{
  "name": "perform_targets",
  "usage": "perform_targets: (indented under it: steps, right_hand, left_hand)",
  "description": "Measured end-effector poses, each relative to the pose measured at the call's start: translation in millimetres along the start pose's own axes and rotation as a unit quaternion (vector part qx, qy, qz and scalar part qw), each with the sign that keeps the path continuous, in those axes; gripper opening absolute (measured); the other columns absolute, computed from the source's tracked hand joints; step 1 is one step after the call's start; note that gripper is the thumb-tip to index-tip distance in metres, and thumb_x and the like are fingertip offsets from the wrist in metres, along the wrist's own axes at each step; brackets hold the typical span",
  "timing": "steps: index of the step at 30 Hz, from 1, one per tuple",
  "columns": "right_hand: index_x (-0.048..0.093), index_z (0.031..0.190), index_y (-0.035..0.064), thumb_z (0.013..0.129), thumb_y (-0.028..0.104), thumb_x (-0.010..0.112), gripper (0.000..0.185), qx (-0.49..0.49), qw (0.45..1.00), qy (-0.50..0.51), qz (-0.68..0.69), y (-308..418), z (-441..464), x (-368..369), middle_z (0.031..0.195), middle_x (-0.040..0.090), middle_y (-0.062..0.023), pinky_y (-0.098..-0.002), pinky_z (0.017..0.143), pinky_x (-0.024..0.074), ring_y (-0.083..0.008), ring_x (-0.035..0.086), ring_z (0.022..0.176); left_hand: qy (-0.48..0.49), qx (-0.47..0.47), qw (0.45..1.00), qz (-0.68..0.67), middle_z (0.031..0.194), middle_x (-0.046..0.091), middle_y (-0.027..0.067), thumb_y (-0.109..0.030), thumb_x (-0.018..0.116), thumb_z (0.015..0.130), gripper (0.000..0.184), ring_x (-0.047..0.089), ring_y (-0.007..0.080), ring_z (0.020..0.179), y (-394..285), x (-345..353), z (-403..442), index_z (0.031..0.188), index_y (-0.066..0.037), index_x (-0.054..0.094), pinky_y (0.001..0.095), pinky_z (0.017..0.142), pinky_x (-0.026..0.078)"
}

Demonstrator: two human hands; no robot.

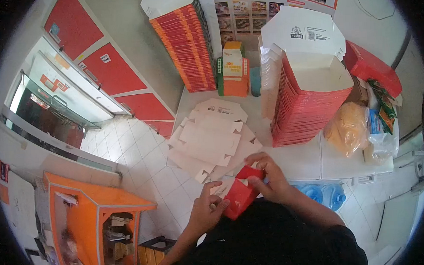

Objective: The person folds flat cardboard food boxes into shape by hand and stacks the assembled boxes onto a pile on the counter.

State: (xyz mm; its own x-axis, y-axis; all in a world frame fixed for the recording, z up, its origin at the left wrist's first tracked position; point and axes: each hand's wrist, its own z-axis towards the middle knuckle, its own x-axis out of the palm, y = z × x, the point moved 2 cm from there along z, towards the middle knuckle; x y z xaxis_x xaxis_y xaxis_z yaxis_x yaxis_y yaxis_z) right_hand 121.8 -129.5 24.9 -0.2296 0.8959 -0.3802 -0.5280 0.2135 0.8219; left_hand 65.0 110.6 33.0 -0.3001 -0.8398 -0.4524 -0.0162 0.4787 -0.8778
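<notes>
Close to my body I hold a small red cardboard box (240, 198), partly folded, with its white inside showing at the top left. My left hand (209, 207) grips its left end, the thumb against the red side and the index finger stretched out. At the other end, my right hand (269, 179) pinches the upper right panel between thumb and fingers. Just beyond my hands, flat unfolded cardboard blanks (211, 141) lie overlapping on the white table (293, 158), pale side up. Part of the box's inside is hidden by its panels and my fingers.
A tall stack of nested red boxes (305, 104) stands at the right of the table. Orange cartons (184, 48) are stacked at the back left, beside small green and orange boxes (234, 70). Bagged orange goods (348, 129) lie far right. Blue water bottles (332, 196) stand below.
</notes>
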Motion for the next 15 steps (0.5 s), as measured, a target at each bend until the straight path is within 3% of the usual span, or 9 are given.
perform_targets:
  steps: [3,5,6,9,12,15]
  right_hand:
    - [0.057,0.117,0.0076,0.094,0.022,0.072,0.031,0.057,0.977,0.204,-0.036,11,-5,5,0.114,0.063,-0.0157,-0.045,0.098,0.0465,-0.0363,0.06,0.109]
    - [0.057,0.119,0.008,0.094,0.021,0.072,0.032,0.094,0.924,0.369,-0.038,10,-13,7,0.107,0.064,-0.0161,-0.0435,0.096,0.047,-0.0351,0.061,0.103]
    - [0.062,0.115,0.0082,0.093,0.024,0.074,0.029,0.083,0.961,0.262,-0.01,18,-11,3,0.096,0.068,-0.0161,-0.0436,0.087,0.0498,-0.0339,0.065,0.092]
    - [0.067,0.106,0.0058,0.095,0.028,0.071,0.025,0.154,0.937,0.303,0.082,22,-12,6,0.092,0.069,-0.0189,-0.0449,0.082,0.0509,-0.0378,0.067,0.089]
    - [0.07,0.101,0.005,0.094,0.028,0.072,0.024,0.166,0.928,0.331,0.027,28,-10,3,0.09,0.07,-0.019,-0.0441,0.077,0.0522,-0.0369,0.069,0.083]
    - [0.069,0.1,0.0044,0.093,0.023,0.076,0.021,0.171,0.963,0.209,-0.006,20,-5,5,0.087,0.071,-0.0111,-0.037,0.075,0.053,-0.0213,0.068,0.078]
  left_hand:
    - [0.006,-0.037,0.999,-0.001,0.076,0.072,0.0156,-0.023,0.071,0.097,0.046,0.07,0.0335,0.067,-21,2,-4,0.133,-0.002,0.051,0.0399,0.065,0.053]
    - [0.023,-0.009,1.0,0.0,0.082,0.072,0.0101,-0.021,0.074,0.094,0.029,0.068,0.0228,0.064,-6,9,-7,0.114,-0.002,0.064,0.0338,0.062,0.05]
    - [0.031,0.005,1.0,0.0,0.086,0.072,0.0073,-0.02,0.075,0.093,0.022,0.067,0.0174,0.063,0,11,-9,0.105,-0.002,0.071,0.0307,0.06,0.048]
    - [0.063,0.08,0.995,0.015,0.085,0.073,0.0126,-0.02,0.073,0.093,0.022,0.068,0.0294,0.072,-3,9,-5,0.111,-0.009,0.07,0.0415,0.074,0.048]
    - [0.086,0.074,0.974,0.194,0.095,0.074,0.0093,-0.024,0.076,0.091,0.016,0.069,0.0292,0.095,-9,8,-10,0.099,-0.011,0.075,0.0471,0.092,0.044]
    - [-0.135,0.144,0.946,0.257,0.119,0.069,0.0172,-0.033,0.082,0.085,0.04,0.056,0.0341,0.128,-21,10,-14,0.115,-0.009,0.071,0.0516,0.107,0.034]
